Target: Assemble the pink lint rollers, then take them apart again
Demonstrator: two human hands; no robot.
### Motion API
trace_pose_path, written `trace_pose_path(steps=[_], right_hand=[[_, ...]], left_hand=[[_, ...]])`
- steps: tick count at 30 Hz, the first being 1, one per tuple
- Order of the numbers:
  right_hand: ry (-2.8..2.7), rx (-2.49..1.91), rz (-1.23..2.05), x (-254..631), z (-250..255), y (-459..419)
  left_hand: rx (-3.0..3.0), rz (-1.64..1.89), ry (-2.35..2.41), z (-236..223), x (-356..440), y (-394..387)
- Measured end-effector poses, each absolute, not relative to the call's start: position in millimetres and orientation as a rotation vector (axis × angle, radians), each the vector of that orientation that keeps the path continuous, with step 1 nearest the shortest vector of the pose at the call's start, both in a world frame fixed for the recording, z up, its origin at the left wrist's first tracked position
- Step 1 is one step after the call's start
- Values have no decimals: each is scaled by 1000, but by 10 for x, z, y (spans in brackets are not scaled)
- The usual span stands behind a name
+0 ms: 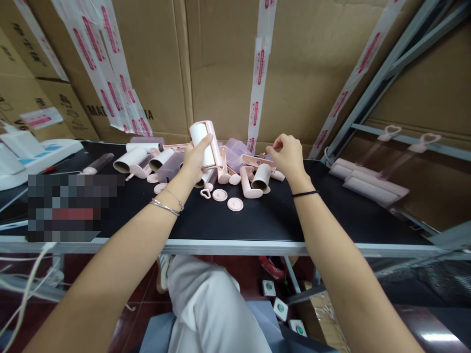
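The scene is covered by 1 head-worn camera. The lens faces forward and down from above the wearer's lap (209, 304). Both forearms (117, 255) enter from the lower corners; the left hand (196, 159) and right hand (290, 154) appear at mid-range, to either side of centre. The surface (275, 223) spans the middle of the view. Cardboard (221, 63) closes off the background just behind it. The wide field extends from a power strip (62, 151) at left to a metal frame (379, 81) at right, with floor (143, 289) visible below.
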State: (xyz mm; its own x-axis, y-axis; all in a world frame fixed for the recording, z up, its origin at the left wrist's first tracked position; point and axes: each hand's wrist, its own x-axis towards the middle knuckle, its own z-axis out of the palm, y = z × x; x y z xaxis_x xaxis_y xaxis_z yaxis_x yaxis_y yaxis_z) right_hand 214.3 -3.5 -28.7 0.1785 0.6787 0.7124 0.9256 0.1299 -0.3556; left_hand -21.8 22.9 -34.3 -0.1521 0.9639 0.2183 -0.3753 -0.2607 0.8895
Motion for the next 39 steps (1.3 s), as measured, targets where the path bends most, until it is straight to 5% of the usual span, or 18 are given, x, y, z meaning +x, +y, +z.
trace_pose_path(steps=[11, 39], right_hand=[[-1723, -1959, -122, 2284, -522, 149], [-1779, -1526, -370, 2054, -330, -4]], left_hand=[[1001, 1620, 849, -337, -212, 206], [1024, 1617, 762, -286, -176, 115]])
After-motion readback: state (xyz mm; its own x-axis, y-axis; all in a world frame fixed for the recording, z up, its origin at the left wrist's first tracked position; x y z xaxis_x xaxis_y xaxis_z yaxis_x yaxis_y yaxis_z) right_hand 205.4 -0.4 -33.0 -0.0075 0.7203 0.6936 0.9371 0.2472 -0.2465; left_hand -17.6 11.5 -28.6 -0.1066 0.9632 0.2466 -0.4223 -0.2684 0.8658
